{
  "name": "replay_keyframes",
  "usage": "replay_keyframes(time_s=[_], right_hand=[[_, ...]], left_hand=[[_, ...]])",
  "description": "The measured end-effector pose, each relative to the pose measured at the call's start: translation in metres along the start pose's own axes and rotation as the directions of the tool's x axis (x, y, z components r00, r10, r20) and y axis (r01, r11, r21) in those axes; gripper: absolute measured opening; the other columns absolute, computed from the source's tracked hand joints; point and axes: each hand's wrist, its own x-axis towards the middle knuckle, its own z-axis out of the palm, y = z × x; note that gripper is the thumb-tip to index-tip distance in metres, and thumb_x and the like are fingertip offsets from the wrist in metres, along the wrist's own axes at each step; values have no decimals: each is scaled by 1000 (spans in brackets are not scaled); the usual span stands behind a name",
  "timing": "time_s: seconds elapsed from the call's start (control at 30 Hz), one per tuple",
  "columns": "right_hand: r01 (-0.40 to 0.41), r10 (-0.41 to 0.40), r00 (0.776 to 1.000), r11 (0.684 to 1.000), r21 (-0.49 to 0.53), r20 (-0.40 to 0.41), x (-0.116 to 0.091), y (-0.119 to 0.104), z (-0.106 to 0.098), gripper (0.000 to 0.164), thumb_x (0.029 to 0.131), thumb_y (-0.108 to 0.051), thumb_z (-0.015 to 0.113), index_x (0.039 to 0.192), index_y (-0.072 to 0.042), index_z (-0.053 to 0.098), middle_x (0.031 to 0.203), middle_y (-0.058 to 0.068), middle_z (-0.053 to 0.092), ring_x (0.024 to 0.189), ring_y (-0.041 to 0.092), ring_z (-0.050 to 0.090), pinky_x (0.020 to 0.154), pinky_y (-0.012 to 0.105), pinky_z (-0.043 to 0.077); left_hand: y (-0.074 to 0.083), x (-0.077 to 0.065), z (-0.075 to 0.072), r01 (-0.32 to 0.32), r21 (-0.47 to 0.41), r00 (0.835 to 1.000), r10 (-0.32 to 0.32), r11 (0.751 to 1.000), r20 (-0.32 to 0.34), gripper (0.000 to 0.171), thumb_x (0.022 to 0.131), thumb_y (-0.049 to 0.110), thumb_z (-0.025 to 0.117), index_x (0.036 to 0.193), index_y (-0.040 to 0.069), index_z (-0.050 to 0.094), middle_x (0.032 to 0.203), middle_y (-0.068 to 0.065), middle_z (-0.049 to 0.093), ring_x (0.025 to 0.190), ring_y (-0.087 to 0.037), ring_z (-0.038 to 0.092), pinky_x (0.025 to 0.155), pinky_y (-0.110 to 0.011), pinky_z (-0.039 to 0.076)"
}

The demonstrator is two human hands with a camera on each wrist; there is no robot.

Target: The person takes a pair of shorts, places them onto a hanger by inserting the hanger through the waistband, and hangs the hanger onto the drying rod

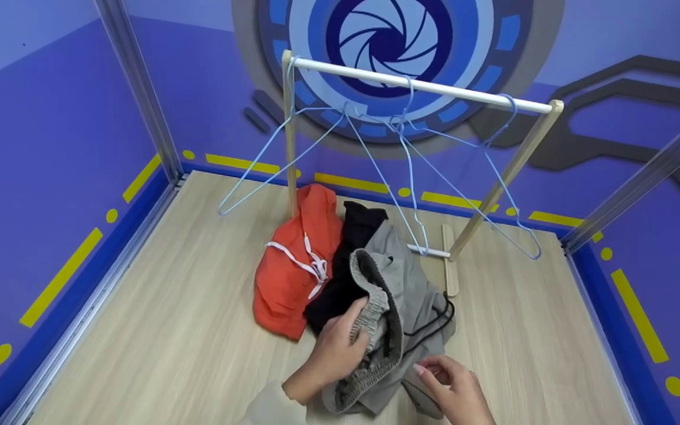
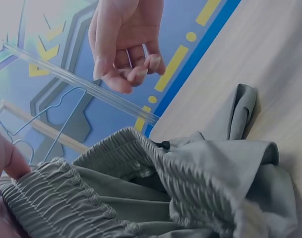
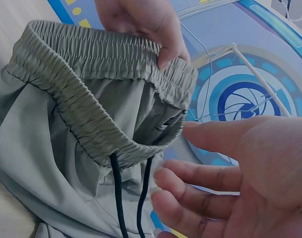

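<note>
Grey drawstring pants [image 1: 414, 283] lie bunched near the front of the wooden surface, their gathered elastic waistband [image 3: 71, 104] lifted and gaping. My left hand [image 1: 337, 348] grips the waistband's left edge, thumb and fingers on either side of the cloth; the right wrist view also shows this left hand [image 3: 146, 20] at the band. Two black cords [image 3: 117, 193] hang from the opposite side of the waistband. Just right of the pants, my right hand [image 1: 458, 389] holds nothing, its fingers loosely bent; in the left wrist view this right hand [image 2: 131, 39] hovers apart from the cloth.
An orange garment [image 1: 293, 283] with white cords lies at the left, beside a black garment [image 1: 355, 236] partly under the pants. Behind them stands a rack with a white rail [image 1: 434, 88] carrying several blue wire hangers [image 1: 257, 159]. Blue walls [image 1: 51, 147] enclose the surface.
</note>
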Motion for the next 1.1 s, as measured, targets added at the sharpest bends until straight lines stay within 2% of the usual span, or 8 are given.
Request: replay_keyframes(time_s=[0.13, 0.23, 0.37, 0.47, 0.6, 0.8, 0.93, 1.1], right_hand=[[22, -23, 997, 1000, -9, -69, 6, -4, 4, 40, 81, -43, 63, 106, -11, 62, 88, -1, 62, 77, 9, 59, 68, 22, 47], [49, -51, 993, 998, -27, -105, 9, -8, 5, 41, 82, -39, 64, 113, -14, 58, 98, 0, 61, 82, 9, 58, 72, 23, 47], [92, -98, 988, 994, -51, -123, 12, -13, 5, 49, 82, -39, 65, 122, -15, 52, 111, 3, 58, 89, 11, 58, 75, 26, 47], [130, -138, 984, 989, -76, -114, 15, -14, 8, 53, 82, -33, 67, 127, -13, 48, 115, 6, 56, 91, 14, 59, 74, 28, 47], [153, -168, 978, 980, -125, -124, 15, -13, 14, 55, 81, -18, 67, 130, -9, 44, 115, 8, 55, 88, 13, 59, 71, 25, 47], [159, -188, 971, 970, -185, -151, 21, -6, 16, 50, 84, -14, 63, 130, -4, 45, 107, 8, 59, 82, 11, 57, 67, 23, 48], [152, -177, 973, 975, -164, -146, 27, -1, 16, 45, 86, -9, 58, 129, -2, 47, 99, 9, 64, 80, 12, 60, 66, 24, 49], [126, -142, 972, 988, -92, -190, 33, 2, 15, 40, 85, -2, 55, 125, 0, 51, 103, 16, 66, 86, 18, 65, 69, 27, 52]], left_hand=[[3, -2, 1, -73, 27, 997, 72, 997, 33, 54, 81, 12, 54, 135, 14, 43, 121, -4, 61, 104, -16, 61, 86, -32, 48], [5, -4, 1, -126, 35, 990, 123, 991, 76, 52, 83, 12, 53, 135, 14, 43, 121, -3, 61, 105, -15, 61, 86, -31, 48], [7, -6, 2, -169, 39, 976, 162, 985, 145, 50, 86, 13, 51, 135, 14, 42, 122, -3, 60, 108, -13, 59, 88, -30, 47], [7, -7, 2, -206, 39, 964, 196, 978, 181, 49, 87, 14, 51, 135, 15, 42, 123, -3, 60, 108, -12, 59, 88, -29, 47], [7, -10, 2, -281, 26, 939, 269, 959, 213, 48, 89, 15, 50, 136, 14, 41, 124, -3, 58, 110, -12, 58, 90, -27, 46], [8, -12, 1, -395, 4, 891, 382, 919, 247, 48, 89, 14, 49, 136, 10, 41, 127, -6, 56, 115, -13, 55, 92, -25, 45], [7, -12, 0, -417, -13, 873, 405, 909, 271, 48, 88, 14, 50, 136, 12, 41, 125, -4, 57, 112, -11, 56, 91, -23, 45], [4, -11, 0, -416, -36, 864, 407, 909, 297, 48, 89, 13, 50, 136, 15, 41, 124, -2, 57, 110, -9, 56, 90, -22, 45]])
